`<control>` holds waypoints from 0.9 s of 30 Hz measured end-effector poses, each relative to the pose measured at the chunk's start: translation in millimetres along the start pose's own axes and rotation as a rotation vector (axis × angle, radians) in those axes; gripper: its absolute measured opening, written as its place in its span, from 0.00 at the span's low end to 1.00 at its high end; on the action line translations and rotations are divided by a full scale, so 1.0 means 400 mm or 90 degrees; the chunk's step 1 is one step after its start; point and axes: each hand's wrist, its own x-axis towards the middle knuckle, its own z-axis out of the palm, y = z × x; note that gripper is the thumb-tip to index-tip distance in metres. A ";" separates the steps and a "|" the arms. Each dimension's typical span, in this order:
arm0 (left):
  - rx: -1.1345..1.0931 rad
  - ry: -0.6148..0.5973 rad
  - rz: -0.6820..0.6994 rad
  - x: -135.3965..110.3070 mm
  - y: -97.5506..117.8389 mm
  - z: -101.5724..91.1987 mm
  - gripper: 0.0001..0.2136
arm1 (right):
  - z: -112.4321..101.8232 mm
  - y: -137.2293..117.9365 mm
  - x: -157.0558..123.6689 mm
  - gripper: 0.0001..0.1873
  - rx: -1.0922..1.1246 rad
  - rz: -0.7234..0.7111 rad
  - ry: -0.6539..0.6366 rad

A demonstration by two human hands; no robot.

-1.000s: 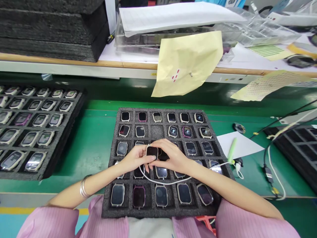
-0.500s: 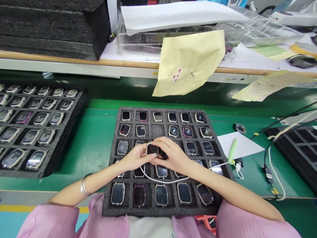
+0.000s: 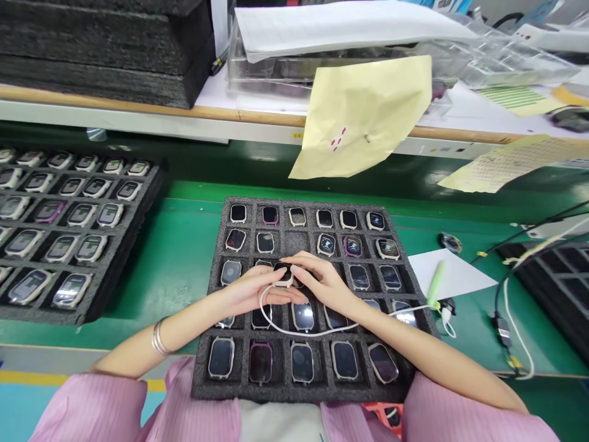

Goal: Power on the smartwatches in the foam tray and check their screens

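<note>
Though pale-rimmed, a dark-screened watch (image 3: pixel 283 275)

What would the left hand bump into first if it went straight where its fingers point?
Probably the right hand. The left hand points its fingers that way, with the watch held between both. Depth is unclear, so it might slip underneath.

Both hands (image 3: pixel 248 291) (image 3: pixel 327 285) close together in front

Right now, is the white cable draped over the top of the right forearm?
No, the white cable passes beneath the right forearm, which hides a stretch of it.
</note>
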 end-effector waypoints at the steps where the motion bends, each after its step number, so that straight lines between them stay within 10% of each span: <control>1: -0.012 -0.006 -0.004 0.000 0.001 -0.002 0.17 | 0.000 0.000 0.001 0.16 0.004 0.007 -0.001; 27: 0.291 -0.153 0.091 -0.024 -0.008 0.001 0.17 | -0.019 0.015 -0.010 0.16 0.232 -0.064 -0.116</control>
